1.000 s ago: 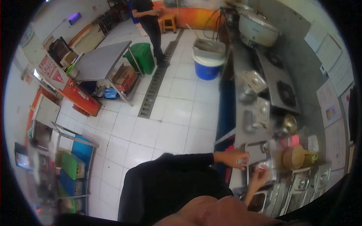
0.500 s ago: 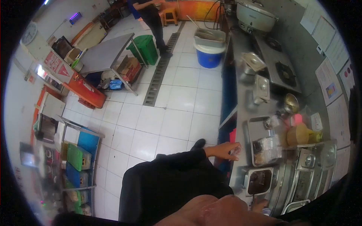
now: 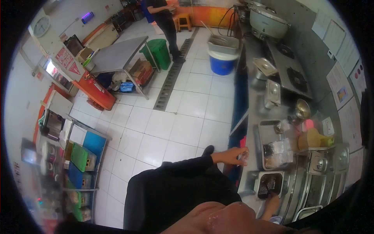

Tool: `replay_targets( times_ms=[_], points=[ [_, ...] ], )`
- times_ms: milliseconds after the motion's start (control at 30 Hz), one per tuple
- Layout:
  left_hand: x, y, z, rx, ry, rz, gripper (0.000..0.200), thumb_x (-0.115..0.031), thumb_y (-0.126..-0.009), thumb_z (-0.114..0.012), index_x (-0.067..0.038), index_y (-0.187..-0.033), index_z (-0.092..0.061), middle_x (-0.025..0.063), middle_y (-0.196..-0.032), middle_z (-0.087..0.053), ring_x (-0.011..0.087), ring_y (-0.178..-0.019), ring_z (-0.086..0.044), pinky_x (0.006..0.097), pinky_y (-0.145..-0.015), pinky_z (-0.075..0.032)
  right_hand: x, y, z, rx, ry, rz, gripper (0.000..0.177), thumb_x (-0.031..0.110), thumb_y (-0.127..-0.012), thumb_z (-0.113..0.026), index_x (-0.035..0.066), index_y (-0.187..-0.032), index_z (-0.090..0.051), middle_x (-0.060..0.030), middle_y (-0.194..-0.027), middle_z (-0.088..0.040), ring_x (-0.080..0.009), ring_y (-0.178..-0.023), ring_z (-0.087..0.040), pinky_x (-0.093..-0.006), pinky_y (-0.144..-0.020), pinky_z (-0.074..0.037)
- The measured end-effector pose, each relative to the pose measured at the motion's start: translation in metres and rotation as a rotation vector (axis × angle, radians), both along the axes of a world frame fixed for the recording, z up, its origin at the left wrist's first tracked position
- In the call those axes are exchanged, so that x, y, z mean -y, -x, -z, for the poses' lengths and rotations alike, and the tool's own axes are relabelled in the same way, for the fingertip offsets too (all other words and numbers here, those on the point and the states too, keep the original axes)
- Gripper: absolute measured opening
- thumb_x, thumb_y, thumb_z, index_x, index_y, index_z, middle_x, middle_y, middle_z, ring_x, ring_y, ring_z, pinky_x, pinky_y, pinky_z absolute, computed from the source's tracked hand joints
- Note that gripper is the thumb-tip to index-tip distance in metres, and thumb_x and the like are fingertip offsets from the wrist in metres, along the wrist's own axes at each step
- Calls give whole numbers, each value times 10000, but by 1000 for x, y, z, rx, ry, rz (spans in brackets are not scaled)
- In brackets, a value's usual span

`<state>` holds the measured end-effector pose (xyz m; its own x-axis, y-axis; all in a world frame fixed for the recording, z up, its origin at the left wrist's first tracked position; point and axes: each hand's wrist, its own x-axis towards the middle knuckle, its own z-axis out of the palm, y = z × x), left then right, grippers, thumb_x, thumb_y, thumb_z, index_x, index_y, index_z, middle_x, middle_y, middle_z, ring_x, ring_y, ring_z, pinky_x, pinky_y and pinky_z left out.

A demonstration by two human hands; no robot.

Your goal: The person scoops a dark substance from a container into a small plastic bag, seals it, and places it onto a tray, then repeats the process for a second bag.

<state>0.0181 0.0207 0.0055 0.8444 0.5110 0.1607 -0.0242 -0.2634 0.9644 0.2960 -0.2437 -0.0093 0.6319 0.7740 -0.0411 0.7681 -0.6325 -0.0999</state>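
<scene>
My left hand (image 3: pixel 232 156) is closed around a small clear plastic cup (image 3: pixel 243 158), held at the edge of the steel counter. To the right of it, a square steel pan (image 3: pixel 283 183) holds something dark brown, which looks like a sauce. My right hand (image 3: pixel 271 203) reaches over the near rim of that pan. Its fingers are closed on a thin dark utensil (image 3: pixel 267 187) that dips into the pan; its lower end is hidden. Just beyond sits a steel tray (image 3: pixel 265 136) with clear plastic packets (image 3: pixel 281 153).
Lidded steel pans (image 3: pixel 320 163), a yellow squeeze bottle (image 3: pixel 309 139) and a gas stove (image 3: pixel 297 78) line the counter. A blue bucket (image 3: pixel 222 65) stands on the tiled floor. Across the aisle are a steel table (image 3: pixel 113 54) and a person (image 3: pixel 165 27).
My right hand has come into view and reached into the dark-filled pan with a utensil. My left hand keeps hold of the cup in nearly the same place. The view has shifted slightly.
</scene>
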Motion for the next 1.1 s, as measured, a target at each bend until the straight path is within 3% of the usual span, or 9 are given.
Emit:
replay_targets(
  times_ms=[167, 267, 367, 1100],
  points=[
    [3, -2, -1, -15, -5, -4, 430, -356, -823, -699, -52, -1022, -468, 94, -838, -585, 235, -793, -600, 337, -696, -454, -10, -11, -5, 285, 149, 34, 185, 198, -824, -587, 238, -944, -723, -78, -815, -689, -267, -795, -658, -455, -807, -417],
    [6, -1, 1, -61, 84, -1, 428, -357, -821, -700, -56, -1020, -471, 88, -831, -580, 235, -791, -599, 342, -700, -452, -12, -6, -21, 284, 135, 63, 200, 181, -824, -574, 238, -942, -725, -69, -829, -695, -249, -804, -662, -446, -780, -419],
    [7, -2, 4, -37, -18, 1, 433, -360, -818, -703, -59, -1026, -472, 89, -831, -583, 236, -802, -606, 350, -709, -454, -7, -8, -23, 253, 114, 90, 219, 169, -820, -571, 230, -963, -725, -64, -836, -697, -250, -801, -662, -437, -779, -417],
    [0, -11, 15, -1, -21, 48, 402, -374, -819, -699, -69, -970, -485, 79, -790, -580, 234, -751, -612, 339, -678, -455, -4, -5, -19, 83, 95, 216, 196, 192, -814, -608, 204, -977, -716, -65, -905, -699, -271, -843, -654, -450, -809, -424]
  ],
)
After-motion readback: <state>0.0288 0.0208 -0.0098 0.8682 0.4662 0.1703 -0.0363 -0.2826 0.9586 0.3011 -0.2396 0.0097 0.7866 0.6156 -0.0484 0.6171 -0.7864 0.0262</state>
